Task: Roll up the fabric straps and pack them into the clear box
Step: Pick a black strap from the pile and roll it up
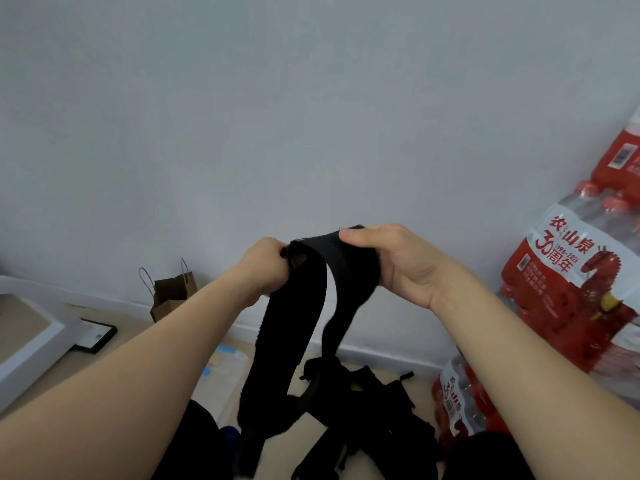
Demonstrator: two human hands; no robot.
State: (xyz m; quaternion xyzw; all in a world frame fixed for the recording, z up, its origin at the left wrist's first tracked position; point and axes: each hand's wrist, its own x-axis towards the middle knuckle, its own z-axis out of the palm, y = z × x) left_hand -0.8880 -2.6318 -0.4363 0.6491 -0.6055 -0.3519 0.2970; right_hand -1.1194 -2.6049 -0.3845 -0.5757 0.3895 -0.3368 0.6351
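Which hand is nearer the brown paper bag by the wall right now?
Left. The left hand grips the black strap just right of and above the brown paper bag. The right hand holds the strap's other side, farther right.

paper bag (170, 295) left, water packs (568, 289) right

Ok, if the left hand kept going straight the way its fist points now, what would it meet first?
The left hand points across toward the right hand, so it would first bunch the black strap held between them, then likely reach the right hand's thumb. Depth between the hands is hard to judge from this one view.
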